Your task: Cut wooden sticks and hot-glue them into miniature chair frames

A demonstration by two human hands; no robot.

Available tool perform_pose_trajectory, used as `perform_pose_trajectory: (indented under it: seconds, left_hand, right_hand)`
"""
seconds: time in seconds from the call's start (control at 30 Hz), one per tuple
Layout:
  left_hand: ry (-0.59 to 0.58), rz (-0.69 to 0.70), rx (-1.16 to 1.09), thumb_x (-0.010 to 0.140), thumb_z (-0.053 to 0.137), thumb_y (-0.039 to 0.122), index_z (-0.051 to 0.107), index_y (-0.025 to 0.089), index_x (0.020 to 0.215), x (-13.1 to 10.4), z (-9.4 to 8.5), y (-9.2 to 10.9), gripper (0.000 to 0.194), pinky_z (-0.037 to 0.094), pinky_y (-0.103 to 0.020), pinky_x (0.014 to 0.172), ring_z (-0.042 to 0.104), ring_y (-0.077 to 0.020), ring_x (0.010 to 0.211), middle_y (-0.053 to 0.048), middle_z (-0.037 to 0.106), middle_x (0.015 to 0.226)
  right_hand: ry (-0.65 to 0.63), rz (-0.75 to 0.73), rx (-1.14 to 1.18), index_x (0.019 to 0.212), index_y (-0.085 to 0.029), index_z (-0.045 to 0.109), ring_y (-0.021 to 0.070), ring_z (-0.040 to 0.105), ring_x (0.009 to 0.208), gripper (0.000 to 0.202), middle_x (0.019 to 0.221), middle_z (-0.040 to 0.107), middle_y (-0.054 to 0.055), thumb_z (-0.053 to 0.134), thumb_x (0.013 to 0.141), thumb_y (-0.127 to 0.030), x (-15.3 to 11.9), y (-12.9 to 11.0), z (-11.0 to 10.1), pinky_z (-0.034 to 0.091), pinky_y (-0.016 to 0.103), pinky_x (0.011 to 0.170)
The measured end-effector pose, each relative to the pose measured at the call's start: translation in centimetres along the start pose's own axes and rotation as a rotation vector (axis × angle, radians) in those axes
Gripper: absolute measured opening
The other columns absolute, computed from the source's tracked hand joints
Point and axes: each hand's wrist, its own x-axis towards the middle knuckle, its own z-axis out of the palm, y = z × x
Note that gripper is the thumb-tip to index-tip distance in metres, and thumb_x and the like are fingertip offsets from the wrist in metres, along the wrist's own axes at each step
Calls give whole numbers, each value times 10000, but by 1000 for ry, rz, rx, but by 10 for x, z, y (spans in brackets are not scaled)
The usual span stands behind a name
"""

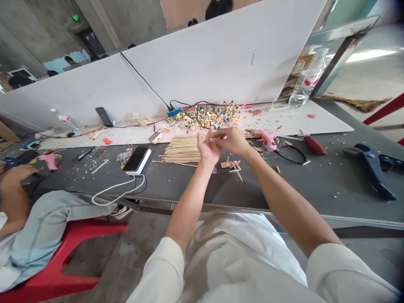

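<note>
My left hand (209, 149) is palm up over the right end of a bundle of thin wooden sticks (183, 149), its fingers apart. My right hand (232, 141) reaches across to it from the right, thumb and fingertips pinched together at the left palm; whatever they hold is too small to make out. Behind both hands lies a heap of short sticks with coloured ball tips (208, 115). Small cut stick pieces (229, 164) rest on the grey table just below my right hand. A pink glue gun (269, 139) lies to the right.
A phone on a white power bank (137, 160) with a cable lies left. At right are a red-handled tool (314, 145), blue cutters (372, 168) and a water bottle (307, 80). Another person's hand (23, 171) rests at far left, near a second pink glue gun (50, 160).
</note>
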Motion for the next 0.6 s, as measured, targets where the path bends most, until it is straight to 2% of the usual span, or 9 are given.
perform_pose_trajectory:
  seconds: [0.07,0.13,0.23,0.3,0.4,0.5,0.6]
  left_hand:
    - [-17,43,40,1041,264,626,596,161,1290,-1,1,-3,623,551,-386,865,710,-236,966,-134,711,1032]
    - [-25,121,152,1046,357,573,598,178,1267,-4,3,-6,513,553,-369,851,713,-206,897,-100,709,986]
    - [-66,306,474,986,579,508,646,211,1177,-15,4,-7,360,533,-299,776,687,-156,782,-42,706,891]
    - [-180,385,697,951,635,512,690,206,1074,-24,4,-2,334,515,-284,734,666,-154,752,-37,702,826]
    - [-379,400,941,926,668,484,729,190,1031,-34,-2,9,319,505,-286,748,667,-169,815,-60,726,876]
    - [-462,354,1077,873,729,425,748,173,1017,-36,-13,18,290,495,-278,776,669,-179,896,-79,748,1002]
    - [-541,295,1213,835,757,391,760,163,968,-33,-23,21,264,470,-267,730,654,-165,826,-70,755,977]
  right_hand:
    - [85,31,121,923,-169,804,195,693,753,210,866,775,65,683,859,-329,-2,-5,-6,525,320,699]
    - [167,76,232,965,-151,793,212,713,798,265,885,773,85,696,864,-375,-6,-6,-16,553,328,709]
    - [239,157,364,1001,-146,778,226,730,827,328,878,770,96,752,830,-425,-18,0,-32,590,342,720]
    - [269,224,381,988,-154,773,222,729,796,366,870,768,93,810,776,-449,-31,10,-42,599,339,692]
    - [293,305,298,928,-164,762,204,709,717,383,816,757,81,836,746,-494,-49,30,-54,587,320,636]
    - [287,342,237,783,-175,712,168,647,593,429,678,705,62,737,831,-600,-62,50,-57,564,302,586]
    - [222,358,258,751,-188,665,154,626,537,491,659,687,53,705,833,-671,-67,60,-50,530,278,518]
